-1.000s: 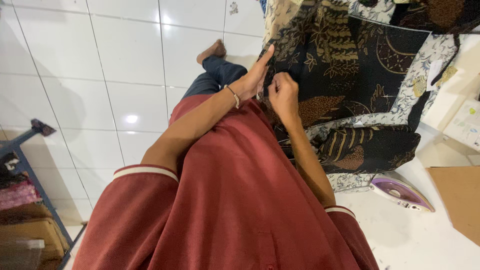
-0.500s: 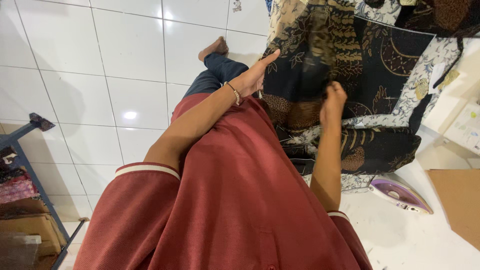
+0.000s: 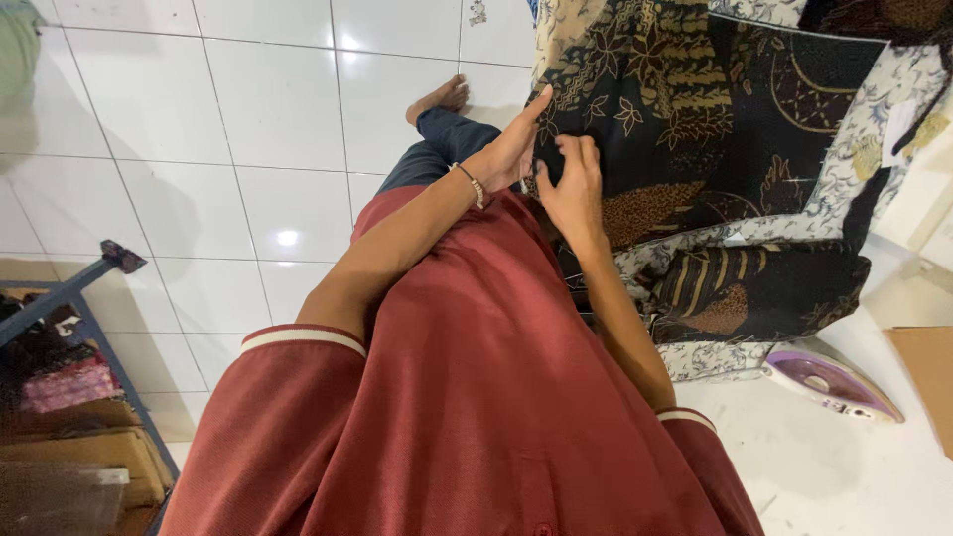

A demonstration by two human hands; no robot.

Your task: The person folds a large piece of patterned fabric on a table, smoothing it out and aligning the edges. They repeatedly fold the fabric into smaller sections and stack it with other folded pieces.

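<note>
A dark batik fabric (image 3: 715, 119) with gold leaf and fern patterns lies spread over the table at the upper right and hangs over its edge. My left hand (image 3: 508, 151), with a thin bracelet on the wrist, holds the fabric's hanging edge, index finger stretched along it. My right hand (image 3: 568, 189) sits right beside it, fingers curled and pinching the cloth near that same edge. A folded part of the fabric (image 3: 764, 293) with a pale floral border lies just beyond my right forearm.
A purple and white clothes iron (image 3: 829, 382) rests on the white table (image 3: 844, 467) near a brown cardboard sheet (image 3: 928, 372). A blue metal shelf (image 3: 69, 397) with stacked cloth stands at lower left on the white tiled floor (image 3: 258, 129).
My right hand went out to the right across the fabric, lifting a fold, then came back beside my left hand at the edge. The left hand stayed in place.
</note>
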